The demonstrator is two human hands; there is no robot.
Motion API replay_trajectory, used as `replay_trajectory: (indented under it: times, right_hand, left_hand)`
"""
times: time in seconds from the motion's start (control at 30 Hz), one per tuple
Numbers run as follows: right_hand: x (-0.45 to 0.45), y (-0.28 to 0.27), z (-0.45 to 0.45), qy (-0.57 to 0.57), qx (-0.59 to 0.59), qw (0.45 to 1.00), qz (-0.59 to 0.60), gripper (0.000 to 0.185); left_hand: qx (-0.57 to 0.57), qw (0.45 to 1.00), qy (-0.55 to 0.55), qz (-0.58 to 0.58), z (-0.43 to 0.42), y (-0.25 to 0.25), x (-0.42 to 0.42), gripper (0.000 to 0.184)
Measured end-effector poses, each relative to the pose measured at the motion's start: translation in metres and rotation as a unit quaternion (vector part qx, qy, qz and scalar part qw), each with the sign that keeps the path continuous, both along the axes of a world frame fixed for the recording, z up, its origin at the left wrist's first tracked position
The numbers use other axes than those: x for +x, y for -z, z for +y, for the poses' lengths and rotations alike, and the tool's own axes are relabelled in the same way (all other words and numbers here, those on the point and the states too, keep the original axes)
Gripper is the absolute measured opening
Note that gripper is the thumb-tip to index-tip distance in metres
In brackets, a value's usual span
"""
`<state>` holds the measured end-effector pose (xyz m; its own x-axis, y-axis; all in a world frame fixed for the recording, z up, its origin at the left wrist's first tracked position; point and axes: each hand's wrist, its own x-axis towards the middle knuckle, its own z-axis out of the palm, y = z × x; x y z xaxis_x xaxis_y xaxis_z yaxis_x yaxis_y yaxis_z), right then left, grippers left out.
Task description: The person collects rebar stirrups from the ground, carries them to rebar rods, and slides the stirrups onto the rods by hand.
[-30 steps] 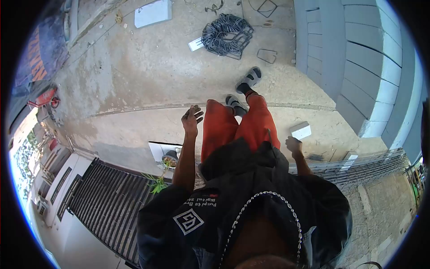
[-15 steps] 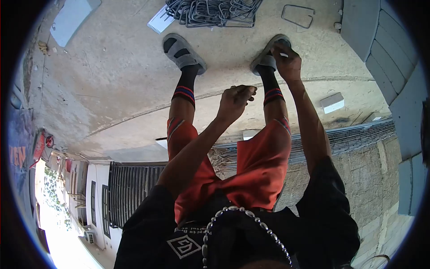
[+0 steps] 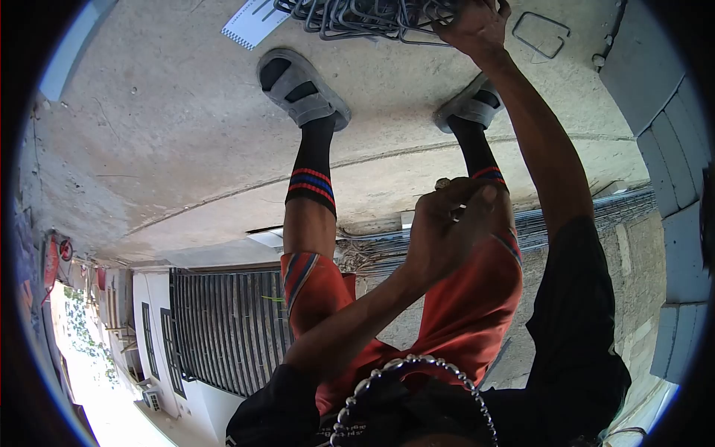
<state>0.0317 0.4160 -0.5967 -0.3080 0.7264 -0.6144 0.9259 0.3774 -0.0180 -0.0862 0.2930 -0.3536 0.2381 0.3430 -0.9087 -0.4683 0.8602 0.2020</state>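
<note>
My right hand (image 3: pixel 477 28) is at the right end of a pile of bent steel rebar stirrups (image 3: pixel 357 18), at the top of the view. It touches the pile; its fingertips are partly hidden, so its grip does not show. Closer to my body, my left hand (image 3: pixel 450 231) hangs above my right knee, fingers curled and the thumb pressed toward them. Whatever it pinches, if anything, is too dark to make out. One loose stirrup (image 3: pixel 541 35) lies on the concrete to the right of my right hand.
A spiral notebook page (image 3: pixel 252 24) lies by the pile's left end. Grey panels (image 3: pixel 659 97) line the right side. Behind my legs run long steel rods (image 3: pixel 596 212) beside a block wall (image 3: pixel 640 261). A dark slatted gate (image 3: pixel 223 320) stands at lower left.
My right hand has moved forward from above my right foot to the stirrup pile. My left hand has shifted right and closer to my knee, still curled. The camera view has shifted.
</note>
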Motion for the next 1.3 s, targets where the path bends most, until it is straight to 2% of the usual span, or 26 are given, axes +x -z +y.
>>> replay_trajectory:
  times: [0.1,0.13,0.23,0.27,0.37,0.43,0.5,0.6,0.7,0.77,0.83,0.87,0.97,1.0,1.03,1.1,1.17,1.2,1.23,1.3]
  right_hand:
    - [-0.003,0.006,-0.009,0.012,-0.004,1.0,0.02,0.086]
    - [-0.012,-0.007,-0.016,-0.028,0.126,0.989,0.067,0.061]
    - [-0.002,0.015,-0.032,0.056,0.1,0.988,0.1,0.049]
    - [0.005,0.022,-0.038,0.044,0.147,0.98,0.129,0.051]
    - [0.013,-0.007,-0.028,0.057,0.117,0.972,0.197,0.042]
    - [0.022,-0.029,-0.012,0.107,0.161,0.942,0.275,0.027]
    - [0.048,-0.042,-0.001,0.234,0.151,0.907,0.316,0.025]
    - [0.078,-0.076,0.012,0.156,0.152,0.966,0.137,0.021]
    - [0.102,-0.089,-0.001,0.241,0.111,0.949,0.17,0.025]
    - [0.107,-0.092,-0.012,0.391,0.116,0.875,0.261,0.027]
    - [0.118,-0.092,-0.02,0.539,0.113,0.775,0.31,0.03]
    - [0.125,-0.092,-0.021,0.525,0.121,0.795,0.278,0.029]
    - [0.125,-0.095,-0.019,0.664,0.119,0.673,0.305,0.024]
    - [0.133,-0.094,-0.016,0.685,0.129,0.649,0.304,0.022]
    - [0.137,-0.098,-0.014,0.677,0.124,0.657,0.308,0.023]
    - [0.141,-0.11,-0.016,0.571,0.038,0.791,0.215,0.02]
    - [0.115,-0.13,-0.018,0.44,-0.091,0.867,0.214,0.019]
    - [0.116,-0.131,-0.022,0.437,-0.13,0.857,0.241,0.019]
    - [0.109,-0.138,-0.017,0.446,-0.201,0.823,0.288,0.019]
    - [0.147,-0.116,-0.011,0.542,-0.147,0.775,0.289,0.018]
  left_hand:
    - [-0.028,0.999,-0.037,0.01,0.01,-0.001,-0.007,0.035]
    - [-0.031,0.998,-0.052,0.007,0.011,-0.004,-0.008,0.035]
    - [-0.035,0.998,-0.058,0.011,0.004,0.004,-0.008,0.038]
    - [-0.042,0.998,-0.055,0.015,-0.002,0.006,-0.008,0.039]
    - [-0.067,0.996,-0.06,0.011,-0.011,0.011,-0.012,0.041]
    - [-0.071,0.992,-0.103,0.012,-0.008,0.008,-0.015,0.037]
    - [-0.093,0.982,-0.162,0.006,-0.007,0.005,-0.016,0.031]
    - [-0.073,0.991,-0.112,0.012,-0.015,0.007,-0.019,0.037]
    - [-0.064,0.992,-0.104,0.004,-0.017,0.004,-0.022,0.039]
    - [-0.052,0.993,-0.11,0.006,-0.018,0.004,-0.023,0.039]
    - [-0.06,0.993,-0.105,0.009,-0.02,0.005,-0.024,0.039]
    - [-0.057,0.993,-0.103,0.011,-0.022,0.007,-0.024,0.039]
    - [-0.062,0.992,-0.109,0.018,-0.026,0.007,-0.027,0.038]
    - [-0.062,0.991,-0.118,0.018,-0.026,0.008,-0.029,0.039]
    - [-0.062,0.99,-0.127,0.017,-0.026,0.008,-0.03,0.039]
    - [-0.069,0.989,-0.132,0.013,-0.03,0.006,-0.026,0.039]
    - [-0.064,0.99,-0.125,0.001,-0.029,0.007,-0.021,0.04]
    - [-0.064,0.991,-0.116,-0.007,-0.03,0.004,-0.021,0.04]
    - [-0.062,0.992,-0.107,-0.015,-0.031,0.002,-0.021,0.04]
    - [-0.059,0.991,-0.12,-0.002,-0.032,0.002,-0.022,0.04]
